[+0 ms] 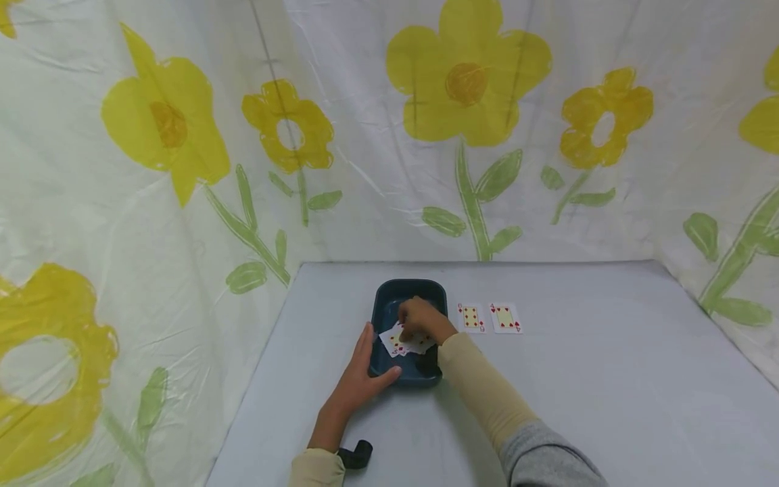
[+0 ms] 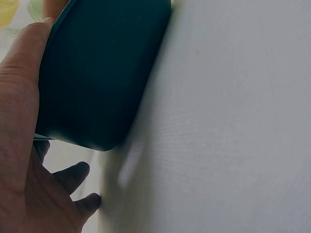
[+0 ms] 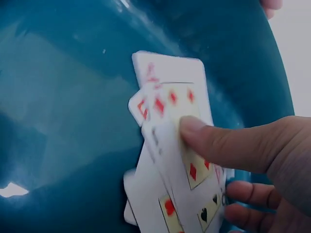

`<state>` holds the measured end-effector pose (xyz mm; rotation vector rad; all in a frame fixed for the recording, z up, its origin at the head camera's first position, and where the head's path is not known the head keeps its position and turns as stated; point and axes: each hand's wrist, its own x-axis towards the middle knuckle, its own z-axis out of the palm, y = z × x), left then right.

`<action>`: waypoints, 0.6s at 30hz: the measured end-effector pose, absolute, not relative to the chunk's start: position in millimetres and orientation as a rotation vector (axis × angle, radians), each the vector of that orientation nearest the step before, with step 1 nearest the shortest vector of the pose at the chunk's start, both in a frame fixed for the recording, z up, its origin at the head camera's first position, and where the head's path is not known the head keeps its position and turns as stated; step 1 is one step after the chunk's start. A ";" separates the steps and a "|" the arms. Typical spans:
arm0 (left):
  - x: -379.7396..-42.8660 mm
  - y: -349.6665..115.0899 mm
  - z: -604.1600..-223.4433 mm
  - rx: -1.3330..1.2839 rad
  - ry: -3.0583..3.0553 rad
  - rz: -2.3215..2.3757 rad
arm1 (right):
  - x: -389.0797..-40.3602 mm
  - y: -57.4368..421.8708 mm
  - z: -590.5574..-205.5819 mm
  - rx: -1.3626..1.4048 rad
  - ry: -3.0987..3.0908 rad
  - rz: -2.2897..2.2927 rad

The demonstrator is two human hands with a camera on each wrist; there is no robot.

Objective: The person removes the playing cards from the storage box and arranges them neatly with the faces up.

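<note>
A dark teal tray [image 1: 410,282] stands on the table, with a loose fan of playing cards [image 1: 394,343] in it. My right hand [image 1: 426,320] reaches into the tray from the right and pinches cards. In the right wrist view, its thumb [image 3: 218,143] presses on the face of a diamond card [image 3: 175,97]; red and black cards overlap beneath, and other fingers curl at their right edge. My left hand [image 1: 358,383] rests against the tray's left side, fingers straight and thumb spread along the near corner. The left wrist view shows the tray's outer wall [image 2: 97,82] beside that thumb.
To the right of the tray, a six of diamonds [image 1: 471,318] and a four of hearts [image 1: 506,318] lie face up side by side on the white table [image 1: 608,379]. A white curtain [image 1: 365,203] with yellow flowers hangs behind the table and along its sides.
</note>
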<state>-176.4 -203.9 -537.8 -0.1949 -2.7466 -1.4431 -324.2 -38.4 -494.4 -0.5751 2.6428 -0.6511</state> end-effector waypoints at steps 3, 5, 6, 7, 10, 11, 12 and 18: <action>-177.0 -203.4 -538.8 -0.182 -2.752 -1.431 | -327.8 -37.7 -498.6 -0.538 2.684 -0.637; -177.8 -203.5 -539.3 -0.166 -2.760 -1.416 | -330.7 -38.1 -501.9 -0.523 2.713 -0.619; -178.0 -203.4 -539.5 -0.161 -2.759 -1.417 | -331.9 -38.4 -503.8 -0.518 2.731 -0.608; -178.2 -203.4 -540.1 -0.154 -2.762 -1.416 | -332.5 -38.4 -505.4 -0.502 2.754 -0.608; -178.4 -203.3 -541.2 -0.153 -2.761 -1.428 | -334.1 -38.4 -511.6 -0.442 2.827 -0.626; -178.2 -203.2 -541.2 -0.156 -2.760 -1.433 | -334.2 -38.4 -512.5 -0.421 2.846 -0.650; -177.9 -203.1 -541.0 -0.160 -2.755 -1.441 | -334.5 -38.4 -513.6 -0.404 2.861 -0.668; -177.2 -203.2 -539.5 -0.171 -2.750 -1.445 | -334.9 -37.4 -510.8 -0.380 2.857 -0.780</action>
